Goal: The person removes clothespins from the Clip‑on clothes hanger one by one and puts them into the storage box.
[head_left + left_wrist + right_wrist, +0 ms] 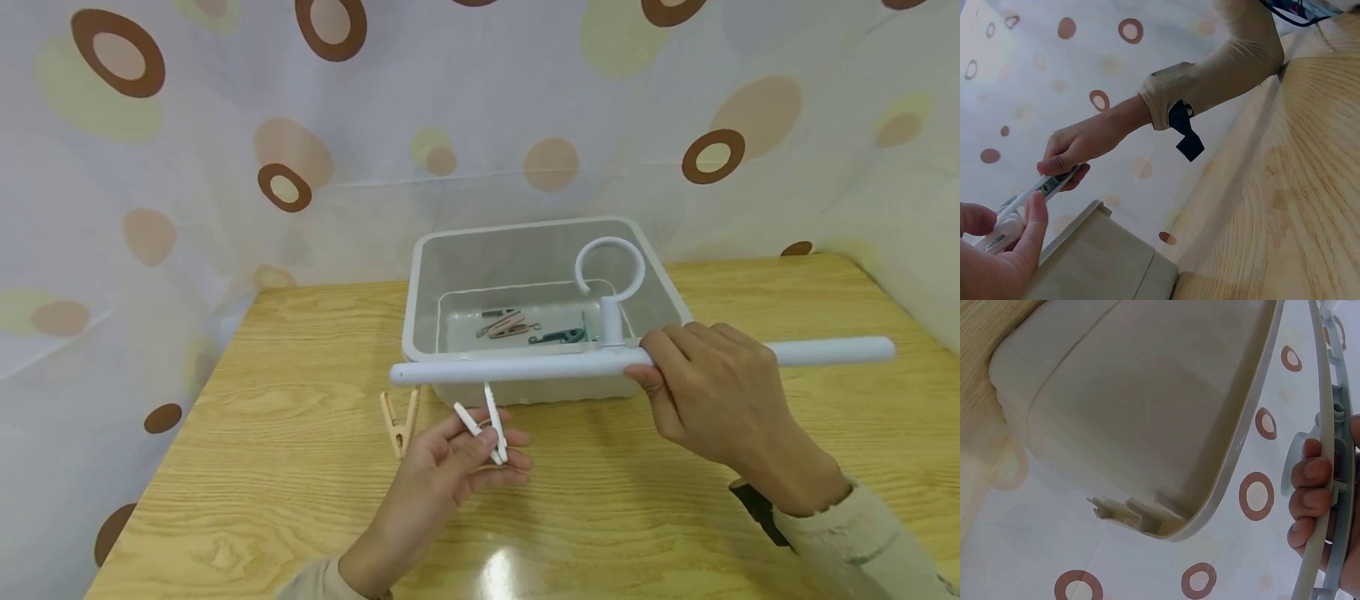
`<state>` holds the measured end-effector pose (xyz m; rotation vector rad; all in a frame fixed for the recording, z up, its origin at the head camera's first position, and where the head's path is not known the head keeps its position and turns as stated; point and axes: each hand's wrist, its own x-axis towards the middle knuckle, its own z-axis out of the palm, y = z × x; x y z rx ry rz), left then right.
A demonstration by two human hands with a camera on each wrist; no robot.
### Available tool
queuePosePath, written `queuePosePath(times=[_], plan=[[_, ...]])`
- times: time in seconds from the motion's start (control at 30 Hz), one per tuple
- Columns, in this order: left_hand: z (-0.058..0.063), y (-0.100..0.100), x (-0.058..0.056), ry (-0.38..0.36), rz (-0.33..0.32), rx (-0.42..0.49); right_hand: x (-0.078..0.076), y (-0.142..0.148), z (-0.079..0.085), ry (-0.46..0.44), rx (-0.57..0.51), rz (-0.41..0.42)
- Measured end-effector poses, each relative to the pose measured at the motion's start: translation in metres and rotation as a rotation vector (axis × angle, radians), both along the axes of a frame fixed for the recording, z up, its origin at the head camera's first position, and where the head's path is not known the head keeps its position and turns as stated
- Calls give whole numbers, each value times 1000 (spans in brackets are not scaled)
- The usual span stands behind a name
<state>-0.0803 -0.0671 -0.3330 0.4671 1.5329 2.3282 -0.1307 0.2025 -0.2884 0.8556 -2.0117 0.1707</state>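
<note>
My right hand (716,396) grips a white hanger bar (525,367) with an open ring hook (638,279) standing up from its middle. In the right wrist view, fingers (1311,499) curl round the bar, whose underside is hollow. My left hand (435,479) pinches a white clothespin (491,425) between thumb and fingers, below the bar's left half. One arm of the clothespin reaches the bar's lower edge; whether it is attached there I cannot tell. A beige clothespin (401,427) is just left of my left hand.
Behind the bar stands a pale grey plastic tub (525,229) on the wooden table (300,400). Several clips, such as a beige clip (512,330) and a dark green clip (558,337), lie inside. A patterned curtain (480,100) hangs behind. A dark strap (1188,140) dangles at the right sleeve.
</note>
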Motion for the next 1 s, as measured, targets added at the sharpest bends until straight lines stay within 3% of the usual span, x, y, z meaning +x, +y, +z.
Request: queuePosePath(times=[0.17,0.3,0.4,0.53,0.63,0.8,1.0], plan=[[2,0,-2,18,63,-20,2,-2,2,5,2,-2],[4,-3,0,146,139,-138,3,-4,1,24,4,0],[5,-7,1,452,267,-325,3,-4,0,35,-1,3],[6,-11,-1,896,523,-607,2,-4,-2,36,-7,7],[8,-12,-3,1072,620,-737,1,-4,-4,30,-10,9],[9,-8,-5,1244,731,-925,1,-5,-7,22,-20,-5],[10,-4,-4,1277,790,-1053,2,-8,-9,39,-33,-27]])
